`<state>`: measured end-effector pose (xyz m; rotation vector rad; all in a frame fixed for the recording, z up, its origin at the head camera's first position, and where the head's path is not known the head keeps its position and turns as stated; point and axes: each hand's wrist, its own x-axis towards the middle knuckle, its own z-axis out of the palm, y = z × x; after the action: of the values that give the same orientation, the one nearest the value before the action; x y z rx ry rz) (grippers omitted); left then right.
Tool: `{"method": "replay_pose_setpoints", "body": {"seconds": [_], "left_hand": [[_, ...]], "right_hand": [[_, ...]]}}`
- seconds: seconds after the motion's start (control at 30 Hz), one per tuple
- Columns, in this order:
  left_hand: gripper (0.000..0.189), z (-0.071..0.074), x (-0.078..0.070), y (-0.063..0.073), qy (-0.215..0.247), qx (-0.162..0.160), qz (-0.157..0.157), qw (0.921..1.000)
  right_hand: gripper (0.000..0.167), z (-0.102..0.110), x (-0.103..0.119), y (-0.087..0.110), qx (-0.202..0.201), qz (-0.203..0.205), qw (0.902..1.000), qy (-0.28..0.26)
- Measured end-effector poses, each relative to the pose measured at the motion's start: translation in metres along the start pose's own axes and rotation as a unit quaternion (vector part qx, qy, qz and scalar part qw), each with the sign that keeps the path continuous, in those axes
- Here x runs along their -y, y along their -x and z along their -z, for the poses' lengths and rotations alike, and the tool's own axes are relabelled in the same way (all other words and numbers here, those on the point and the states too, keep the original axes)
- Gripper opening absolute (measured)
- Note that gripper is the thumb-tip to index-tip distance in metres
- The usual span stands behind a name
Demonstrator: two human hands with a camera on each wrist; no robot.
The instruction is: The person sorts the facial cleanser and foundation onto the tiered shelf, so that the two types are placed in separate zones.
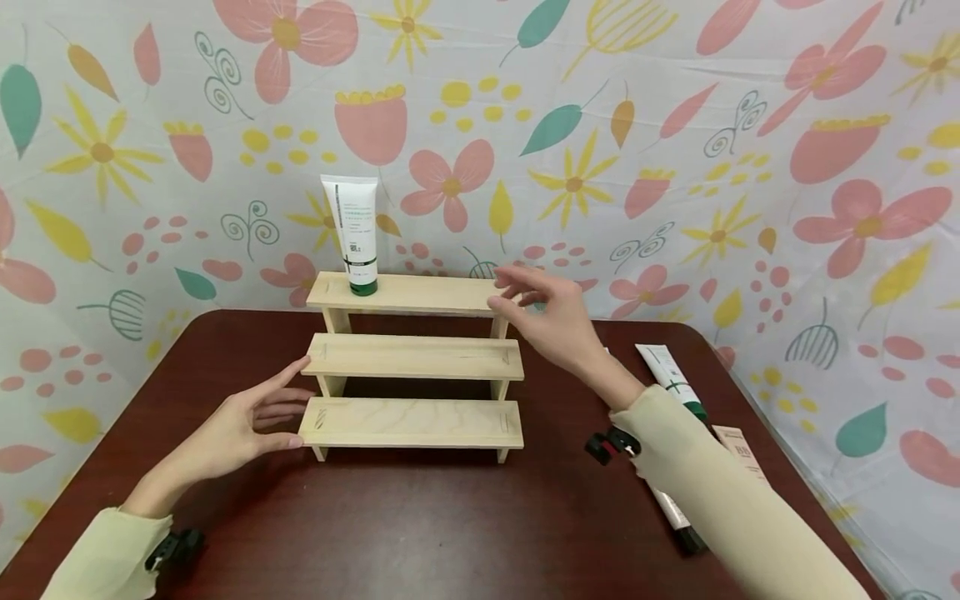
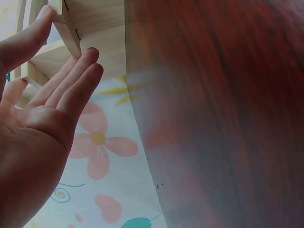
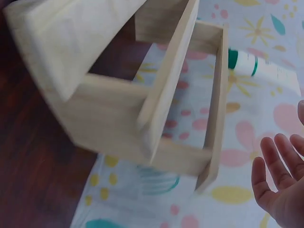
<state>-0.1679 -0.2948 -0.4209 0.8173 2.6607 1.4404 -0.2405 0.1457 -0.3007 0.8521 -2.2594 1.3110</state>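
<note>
- Head view: a white tube [image 1: 356, 225] stands on its green cap near the left end of the top tier of the wooden stand [image 1: 412, 423]; the lower two tiers bear nothing.
- In the same view, the left hand [image 1: 225, 425] rests its fingertips against the stand's left side, touching without clasping. The right hand [image 1: 551, 321], fingers loosely bent, grasps nothing and hovers at the top tier's right end; contact there cannot be told.
- Right of the stand, partly behind the right sleeve [image 1: 720, 492], lie a second green-capped tube [image 1: 663, 367], a pink pack [image 1: 738, 446] marked BB and a dark-capped tube [image 1: 671, 508] on the table [image 1: 442, 525].
- Left wrist view: the fingers are nearly straight at the stand's edge, probably steadying or squaring it.
- Right wrist view: the visible fingers are apart from both wood and tube, so the grip is released.
- The step in hand seems to be settling the stand with its first tube in place; the next move would likely call for the right hand to reach right for another item, clearing the standing tube, while the left steadies the wood.
</note>
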Motion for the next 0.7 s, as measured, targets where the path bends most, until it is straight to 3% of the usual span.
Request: {"method": "replay_pose_setpoints", "body": {"seconds": [0.27,0.7], "left_hand": [[0.105,0.0,0.001,0.0,0.007,-0.005,-0.001,1.0],[0.104,-0.002,0.001,0.001,0.005,-0.007,-0.002,1.0]], "right_hand": [[0.038,0.032,-0.02,0.039,-0.022,-0.073,0.9969,0.017],[0.038,0.065,-0.057,0.087,-0.039,-0.096,0.9929,0.059]]}}
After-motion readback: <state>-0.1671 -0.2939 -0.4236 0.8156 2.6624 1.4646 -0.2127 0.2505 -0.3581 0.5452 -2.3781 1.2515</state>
